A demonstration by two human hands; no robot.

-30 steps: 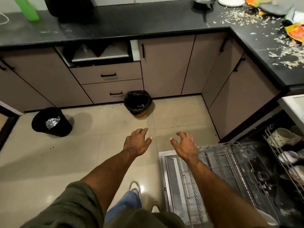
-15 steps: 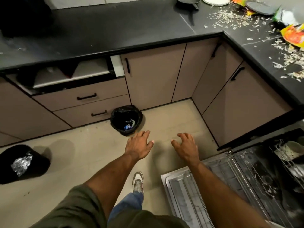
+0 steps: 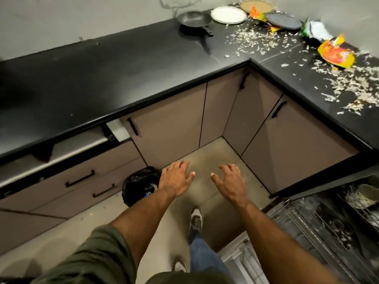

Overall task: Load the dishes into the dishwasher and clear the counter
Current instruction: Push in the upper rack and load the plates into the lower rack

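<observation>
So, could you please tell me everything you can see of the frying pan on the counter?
The frying pan is small, round and dark, matte black as it looks, and appears empty. It sits upright on the black counter near the back wall, its short handle pointing toward the front right. A white plate lies just to its right; whether they touch is unclear. Neither hand is near it.
</observation>
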